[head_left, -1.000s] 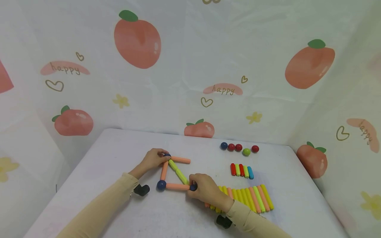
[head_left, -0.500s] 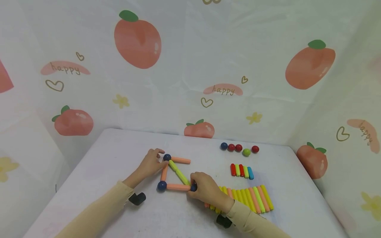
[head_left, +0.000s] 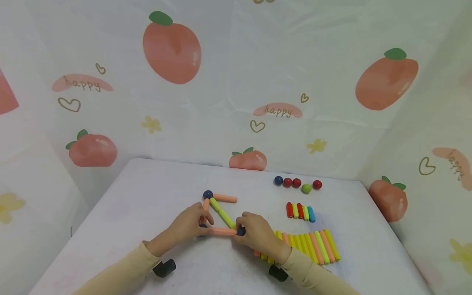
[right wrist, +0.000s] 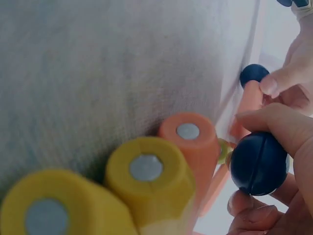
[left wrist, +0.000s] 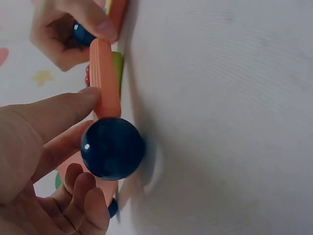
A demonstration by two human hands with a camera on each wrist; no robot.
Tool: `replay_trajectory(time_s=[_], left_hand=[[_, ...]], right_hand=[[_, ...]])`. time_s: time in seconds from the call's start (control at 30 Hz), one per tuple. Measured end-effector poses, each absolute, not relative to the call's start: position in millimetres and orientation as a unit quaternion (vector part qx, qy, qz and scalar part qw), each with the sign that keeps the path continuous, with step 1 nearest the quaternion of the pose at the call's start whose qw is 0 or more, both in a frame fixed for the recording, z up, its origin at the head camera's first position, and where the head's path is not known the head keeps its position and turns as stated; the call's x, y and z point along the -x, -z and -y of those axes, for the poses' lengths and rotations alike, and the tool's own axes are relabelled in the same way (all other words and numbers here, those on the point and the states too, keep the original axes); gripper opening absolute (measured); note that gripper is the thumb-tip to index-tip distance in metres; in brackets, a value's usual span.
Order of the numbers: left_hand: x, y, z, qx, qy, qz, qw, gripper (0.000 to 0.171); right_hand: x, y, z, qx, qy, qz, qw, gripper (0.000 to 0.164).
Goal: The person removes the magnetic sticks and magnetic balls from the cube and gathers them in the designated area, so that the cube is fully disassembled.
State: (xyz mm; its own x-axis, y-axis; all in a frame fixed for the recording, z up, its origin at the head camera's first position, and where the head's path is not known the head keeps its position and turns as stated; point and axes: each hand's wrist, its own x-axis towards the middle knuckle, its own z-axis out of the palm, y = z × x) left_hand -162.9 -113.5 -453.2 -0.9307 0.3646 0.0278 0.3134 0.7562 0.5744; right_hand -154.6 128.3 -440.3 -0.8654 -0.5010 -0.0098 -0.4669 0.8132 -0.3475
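My right hand [head_left: 258, 233] pinches a dark blue ball [right wrist: 259, 163] at the right corner of a flat frame of magnetic sticks and balls. My left hand [head_left: 189, 225] is at the near left corner, its thumb and a finger on either side of an orange stick [left wrist: 105, 81], close beside another dark blue ball [left wrist: 113, 148]. This orange stick runs between the two balls. A third dark blue ball [head_left: 208, 194] tops the frame, with an orange stick [head_left: 225, 198] reaching right. Two yellow-green sticks [head_left: 223, 214] form the diagonal. The left fingers partly cover the left orange stick.
A row of yellow, orange and green sticks [head_left: 322, 246] lies right of the frame, partly behind the right hand. Beyond are short coloured sticks [head_left: 300, 211] and several loose balls [head_left: 296, 182]. A patterned cloth [head_left: 206, 123] hangs behind the white table [head_left: 158, 184].
My left hand has left the top ball and come nearer, to the near left corner of the frame. My right hand stays on its ball.
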Motion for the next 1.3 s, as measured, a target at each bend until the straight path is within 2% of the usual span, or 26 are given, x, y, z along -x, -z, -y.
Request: replay_trajectory(time_s=[0.4, 0.73, 0.93, 1.2, 1.3], left_hand=[[157, 453, 111, -0.178, -0.293, -0.938, 0.045, 0.019], [156, 459, 111, -0.172, -0.289, -0.941, 0.039, 0.019], [157, 461, 114, -0.169, -0.299, -0.938, 0.037, 0.018], [159, 462, 114, -0.171, -0.309, -0.935, 0.044, 0.018], [159, 463, 112, -0.170, -0.312, -0.934, 0.045, 0.018]], right_hand=[[170, 426, -155, 0.194, 0.286, -0.935, 0.075, 0.027], [214, 417, -206, 0.115, 0.388, -0.913, 0.043, 0.031], [248, 423, -225, 0.088, 0.390, -0.916, 0.015, 0.033], [289, 426, -229, 0.108, 0.327, -0.938, -0.032, 0.034], [299, 426, -232, 0.111, 0.308, -0.944, -0.034, 0.035]])
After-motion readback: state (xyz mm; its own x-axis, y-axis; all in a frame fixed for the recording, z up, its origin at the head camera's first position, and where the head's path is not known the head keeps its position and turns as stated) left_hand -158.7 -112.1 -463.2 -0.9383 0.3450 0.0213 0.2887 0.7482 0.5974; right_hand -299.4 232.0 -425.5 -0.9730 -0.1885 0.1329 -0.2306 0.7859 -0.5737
